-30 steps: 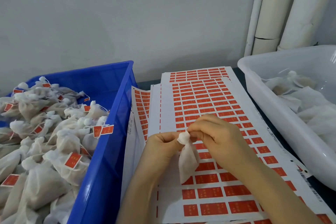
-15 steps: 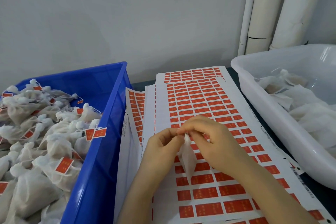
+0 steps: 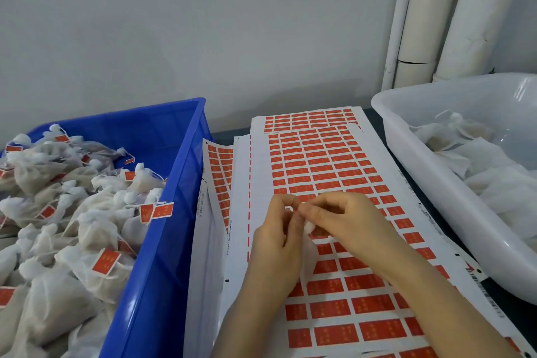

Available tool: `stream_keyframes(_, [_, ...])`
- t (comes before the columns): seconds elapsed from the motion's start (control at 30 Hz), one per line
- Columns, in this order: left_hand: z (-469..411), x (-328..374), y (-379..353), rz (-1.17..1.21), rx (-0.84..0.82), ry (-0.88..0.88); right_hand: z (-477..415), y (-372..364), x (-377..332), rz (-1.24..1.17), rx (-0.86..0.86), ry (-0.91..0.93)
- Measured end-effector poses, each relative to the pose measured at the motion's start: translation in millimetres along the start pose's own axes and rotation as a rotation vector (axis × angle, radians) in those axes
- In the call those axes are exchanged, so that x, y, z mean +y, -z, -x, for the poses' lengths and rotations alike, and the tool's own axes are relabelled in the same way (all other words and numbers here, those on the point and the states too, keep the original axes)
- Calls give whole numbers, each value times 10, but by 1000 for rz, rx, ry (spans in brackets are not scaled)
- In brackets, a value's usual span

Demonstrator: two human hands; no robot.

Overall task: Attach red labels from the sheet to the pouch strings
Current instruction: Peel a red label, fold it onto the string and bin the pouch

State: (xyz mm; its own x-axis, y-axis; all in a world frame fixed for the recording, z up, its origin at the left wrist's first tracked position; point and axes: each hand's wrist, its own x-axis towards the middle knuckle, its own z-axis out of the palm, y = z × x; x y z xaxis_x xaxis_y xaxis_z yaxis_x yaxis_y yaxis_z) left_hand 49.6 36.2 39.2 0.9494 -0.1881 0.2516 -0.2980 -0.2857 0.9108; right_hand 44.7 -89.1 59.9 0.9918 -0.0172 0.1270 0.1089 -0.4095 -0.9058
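A small white mesh pouch [image 3: 307, 253] hangs between both hands above the label sheet [image 3: 325, 166], a white sheet printed with rows of red labels. My left hand [image 3: 274, 238] and my right hand [image 3: 345, 221] meet fingertip to fingertip at the pouch's top, pinching it there. Something small and red shows at the fingertips, but I cannot tell whether it is a label. The string itself is hidden by the fingers.
A blue crate [image 3: 174, 212] on the left holds several white pouches with red labels on their strings. A white tub [image 3: 412, 154] on the right holds plain white pouches. More label sheets lie stacked under the top one. White pipes [image 3: 430, 14] stand at the back right.
Both hands have risen slightly and closed tighter at the pouch's top; the pouch neck, visible a second ago, is now mostly covered by the fingers. The camera view has shifted a little right.
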Motion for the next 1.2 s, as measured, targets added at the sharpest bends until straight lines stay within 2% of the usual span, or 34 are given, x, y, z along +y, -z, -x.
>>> stream_keyframes(0.2, [1,-44,-37,-50,-21,-3,10,131,24,33,-100,-24])
stream_keyframes(0.33, [-22,-45,-21,-52,-20,46,-9,110,6,230,7,21])
stream_keyframes(0.4, [-15,-5,-12,-29,-32,81,-17,105,-1,216,80,25])
stream_keyframes(0.53, [12,68,55,64,-66,93,-39,106,-7,-67,199,-91])
stream_keyframes(0.67, [33,81,32,205,-133,104,-15,104,-48,-442,102,-256])
stream_keyframes(0.8, [26,82,-18,190,67,-8,-9,90,-73,-864,-9,-367])
stream_keyframes(0.9, [4,72,27,226,189,-8,-20,87,-98,-1142,-77,-357])
stream_keyframes(1.0, [-5,59,36,228,158,29,-27,75,-110,-1240,-64,-311])
stream_keyframes(1.2, [-3,80,41,160,135,70,-49,127,-99,-1184,14,-216])
